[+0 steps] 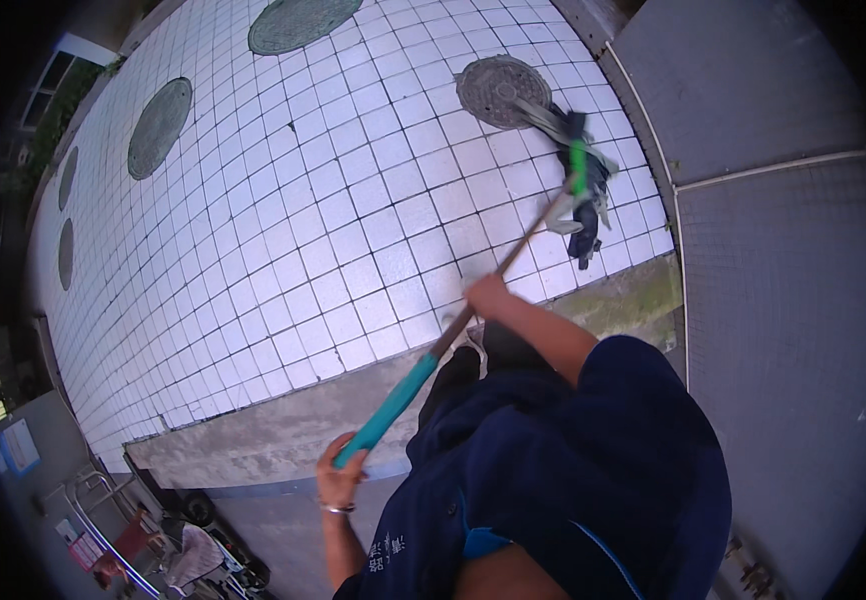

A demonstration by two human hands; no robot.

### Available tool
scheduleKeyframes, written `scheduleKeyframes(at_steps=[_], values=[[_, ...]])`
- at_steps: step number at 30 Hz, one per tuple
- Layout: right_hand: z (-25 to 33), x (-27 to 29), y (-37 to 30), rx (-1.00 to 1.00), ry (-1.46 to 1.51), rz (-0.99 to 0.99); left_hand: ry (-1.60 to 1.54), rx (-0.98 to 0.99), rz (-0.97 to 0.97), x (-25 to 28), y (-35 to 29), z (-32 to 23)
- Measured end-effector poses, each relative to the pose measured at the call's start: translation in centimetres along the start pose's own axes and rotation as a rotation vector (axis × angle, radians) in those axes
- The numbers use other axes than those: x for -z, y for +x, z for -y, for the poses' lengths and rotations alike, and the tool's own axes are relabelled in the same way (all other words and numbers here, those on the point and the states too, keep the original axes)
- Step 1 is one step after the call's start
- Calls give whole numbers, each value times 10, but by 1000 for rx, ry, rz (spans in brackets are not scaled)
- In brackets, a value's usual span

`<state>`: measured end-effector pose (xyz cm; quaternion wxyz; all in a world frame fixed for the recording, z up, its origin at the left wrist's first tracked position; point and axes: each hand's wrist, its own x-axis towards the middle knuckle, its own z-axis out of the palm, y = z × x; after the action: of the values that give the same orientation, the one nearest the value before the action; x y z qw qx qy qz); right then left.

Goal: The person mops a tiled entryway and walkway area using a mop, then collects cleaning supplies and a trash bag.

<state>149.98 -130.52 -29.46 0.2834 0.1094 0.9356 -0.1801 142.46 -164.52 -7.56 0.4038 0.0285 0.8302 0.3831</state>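
Gripped a mop [453,334]: teal sleeve [393,402] in closed left hand [341,474] at seven o'clock, brown pole [521,248] in closed right hand [488,297] near centre. Had mop head [581,195] over white tiles [355,226] at two o'clock. Seemed mid-mopping; couldn't tell finished tiles from unfinished.

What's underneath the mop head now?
White tiles show around the mop head, and its strips partly overlap a round manhole cover. Whatever lies directly beneath is hidden.

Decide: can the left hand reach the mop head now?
Probably not: the left hand holds the teal handle; the mop head lies at the far end of the pole, past the right hand.
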Motion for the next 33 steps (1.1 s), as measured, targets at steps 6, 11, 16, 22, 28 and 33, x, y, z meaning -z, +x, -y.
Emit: scheduleKeyframes(at_steps=[6,11,16,22,28,33], values=[[8,3,35,288,258,-473,-9,-264,-151,-17,-40,-69],[98,13,24,524,630,-504,-20,-235,-387,51,-91,-76],[79,-15,26,480,642,-556,189,-241,-544,58,-143,-145],[64,-23,-28,365,583,-318,671,-898,-920,54,-120,-165],[42,-44,-77,205,582,14,191,-557,-743,68,-42,-165],[33,-60,-113,150,580,346,101,-356,-491,104,31,-61]])
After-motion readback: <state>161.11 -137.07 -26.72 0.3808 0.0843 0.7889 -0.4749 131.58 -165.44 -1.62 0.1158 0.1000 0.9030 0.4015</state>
